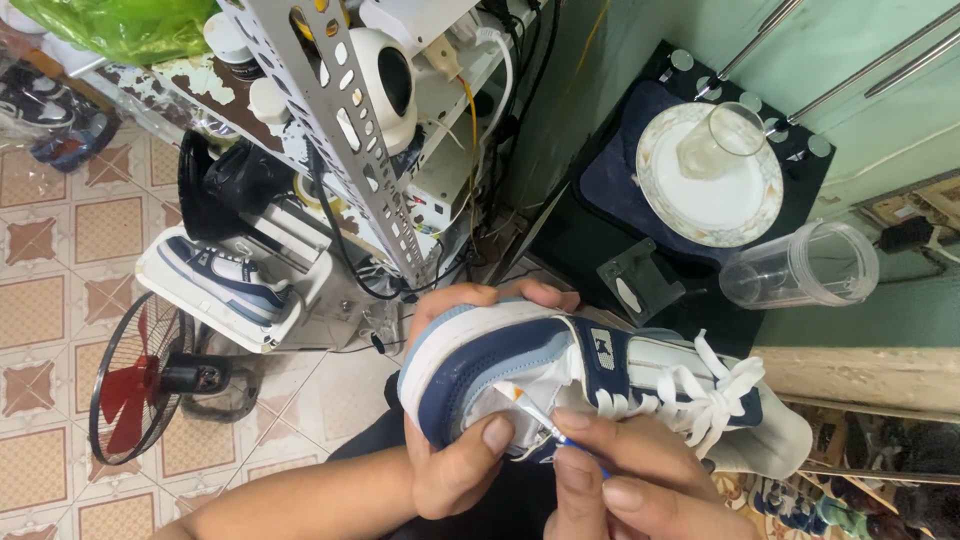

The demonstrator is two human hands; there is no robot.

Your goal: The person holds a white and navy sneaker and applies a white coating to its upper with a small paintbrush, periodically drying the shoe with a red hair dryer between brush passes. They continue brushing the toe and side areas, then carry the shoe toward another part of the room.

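Shoe: navy, pale-blue and white leather low-top sneaker point(560, 375) with white flat laces, lying on its side, long axis running from 9 o'clock (toe) to 3 o'clock (heel), at frame centre over the lap.
Left hand point(455, 455): wrapped around the toe end, thumb pressed on the white toe panel, fingertips curled over the far sole edge at 12 o'clock; clenched on the shoe.
Right hand point(625, 480): pinched on a thin blue-handled paintbrush point(540, 420) with a white, orange-banded tip, at 5 o'clock from the shoe.
Key relation: brush tip pointing toward 10 o'clock, touching the white toe panel just beside the left thumb; right hand nearer the work spot.
Textures: smooth leather, rubbery white midsole, woven laces.
Surroundings: matching sneaker point(225, 280) in a white tray at 9 o'clock; black fan with red blades point(135, 390) at 8 o'clock; patterned plate point(710, 175) under a clear glass at 1 o'clock; clear plastic jar point(800, 265) lying at 2 o'clock.
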